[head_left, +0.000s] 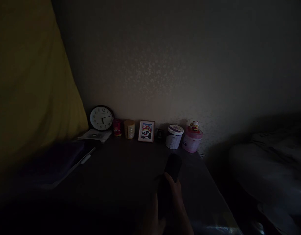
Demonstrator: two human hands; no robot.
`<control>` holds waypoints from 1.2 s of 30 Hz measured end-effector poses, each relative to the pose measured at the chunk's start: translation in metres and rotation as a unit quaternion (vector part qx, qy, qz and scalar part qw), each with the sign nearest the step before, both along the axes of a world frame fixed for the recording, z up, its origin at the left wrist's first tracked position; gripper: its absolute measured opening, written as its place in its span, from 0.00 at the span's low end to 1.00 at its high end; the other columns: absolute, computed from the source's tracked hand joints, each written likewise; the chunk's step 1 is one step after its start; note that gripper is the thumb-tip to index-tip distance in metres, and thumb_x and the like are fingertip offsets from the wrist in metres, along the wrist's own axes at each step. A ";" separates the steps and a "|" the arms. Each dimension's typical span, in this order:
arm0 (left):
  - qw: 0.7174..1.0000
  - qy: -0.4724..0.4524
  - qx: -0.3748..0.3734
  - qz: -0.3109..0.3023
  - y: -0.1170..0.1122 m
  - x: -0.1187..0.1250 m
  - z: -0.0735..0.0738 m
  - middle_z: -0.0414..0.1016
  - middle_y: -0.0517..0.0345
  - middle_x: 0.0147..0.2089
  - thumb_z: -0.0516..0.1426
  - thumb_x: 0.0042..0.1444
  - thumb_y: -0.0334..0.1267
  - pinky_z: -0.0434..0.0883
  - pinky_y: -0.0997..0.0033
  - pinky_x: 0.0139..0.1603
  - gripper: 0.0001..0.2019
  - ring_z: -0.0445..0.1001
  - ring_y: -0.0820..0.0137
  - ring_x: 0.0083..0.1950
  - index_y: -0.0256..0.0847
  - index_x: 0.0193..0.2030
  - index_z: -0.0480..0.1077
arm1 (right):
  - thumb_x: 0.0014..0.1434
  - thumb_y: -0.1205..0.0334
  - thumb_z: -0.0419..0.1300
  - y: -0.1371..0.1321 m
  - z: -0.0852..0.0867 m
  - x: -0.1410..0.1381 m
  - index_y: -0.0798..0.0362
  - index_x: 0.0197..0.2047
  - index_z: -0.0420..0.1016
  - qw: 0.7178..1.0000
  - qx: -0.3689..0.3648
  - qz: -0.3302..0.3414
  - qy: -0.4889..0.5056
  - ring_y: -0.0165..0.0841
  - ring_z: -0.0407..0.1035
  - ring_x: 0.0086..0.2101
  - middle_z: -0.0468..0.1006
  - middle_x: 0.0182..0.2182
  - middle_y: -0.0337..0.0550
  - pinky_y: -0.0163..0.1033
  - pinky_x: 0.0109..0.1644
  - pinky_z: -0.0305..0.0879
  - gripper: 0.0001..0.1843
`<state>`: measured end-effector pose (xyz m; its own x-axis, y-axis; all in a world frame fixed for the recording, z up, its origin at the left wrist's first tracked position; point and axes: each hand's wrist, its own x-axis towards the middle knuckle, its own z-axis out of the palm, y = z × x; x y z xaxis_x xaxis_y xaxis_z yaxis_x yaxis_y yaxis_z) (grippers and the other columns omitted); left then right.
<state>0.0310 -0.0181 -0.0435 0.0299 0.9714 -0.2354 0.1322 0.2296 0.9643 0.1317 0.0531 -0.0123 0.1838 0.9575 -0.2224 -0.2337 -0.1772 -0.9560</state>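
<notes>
Left hand (pixel 154 217): lowest and closest to my camera, beside the lower end of a dark object. Too dim and smeared for me to say how far it's open or whether it's gripping anything.
Right hand (pixel 176 191): a bit higher up, curled around the dark object, thumb side against it. Fingers on the far side are hidden from me.
Dark object (pixel 174 164): long, black-looking, at the right hand over the near right part of the desk, its far end aimed at the tubs. Can't tell from my feed what it is, or if it's one piece or two.
Desk (pixel 130 176): dark top, shiny patch at the near right edge.
Back row, right end: white tub (pixel 174 140) with a lid, pink tub (pixel 191 143) just right of it, little cat figurine (pixel 194 126) on top of the pink one.
Back row, middle: framed panda picture (pixel 146 132) standing up, small dark thing (pixel 160 134) between it and the white tub.
Back row, left: round clock (pixel 101 118) leaning back, papers (pixel 95 135) in front, then a red container (pixel 117 128) and a yellowish ridged one (pixel 129 129).
Left side: yellow curtain (pixel 30 71), purple item (pixel 59 160), white stick-like thing (pixel 85 159).
Right side: rumpled pale fabric (pixel 270 163), well apart from the hands.
</notes>
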 end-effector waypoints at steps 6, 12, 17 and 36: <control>0.997 0.040 0.019 -0.057 -0.002 -0.004 0.000 0.69 0.55 0.46 0.52 0.56 0.45 0.71 0.64 0.41 0.17 0.70 0.71 0.43 0.39 0.49 0.63 | 0.37 0.46 0.65 -0.008 -0.007 0.010 0.51 0.44 0.73 1.000 -0.001 0.001 -0.017 0.42 0.66 0.46 0.73 0.45 0.44 0.38 0.41 0.67 0.31; 0.993 0.094 0.020 -0.064 -0.004 0.001 -0.005 0.68 0.55 0.47 0.52 0.56 0.44 0.70 0.65 0.42 0.16 0.70 0.72 0.42 0.39 0.49 0.63 | 0.42 0.45 0.62 -0.009 -0.004 0.004 0.53 0.47 0.70 1.000 -0.003 0.015 -0.019 0.41 0.66 0.46 0.73 0.45 0.43 0.38 0.41 0.67 0.31; 0.988 0.145 0.022 -0.041 -0.001 0.003 -0.006 0.66 0.53 0.51 0.52 0.56 0.43 0.68 0.61 0.47 0.17 0.68 0.69 0.48 0.40 0.51 0.62 | 0.44 0.45 0.61 -0.008 -0.006 -0.003 0.54 0.52 0.66 0.999 -0.048 0.005 -0.023 0.42 0.70 0.41 0.74 0.42 0.46 0.38 0.36 0.69 0.34; 0.978 0.151 0.141 -0.023 0.003 -0.013 0.001 0.60 0.51 0.58 0.52 0.55 0.47 0.63 0.52 0.53 0.23 0.63 0.64 0.55 0.43 0.56 0.58 | 0.43 0.49 0.63 0.006 -0.020 0.001 0.55 0.51 0.66 0.999 0.012 0.049 0.000 0.42 0.72 0.39 0.77 0.38 0.45 0.40 0.39 0.70 0.33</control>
<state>0.0180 -0.0147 -0.0429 0.0458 0.9983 0.0366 0.4241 -0.0526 0.9041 0.1323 0.0592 -0.0318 0.0881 0.9759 -0.1999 -0.2165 -0.1771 -0.9601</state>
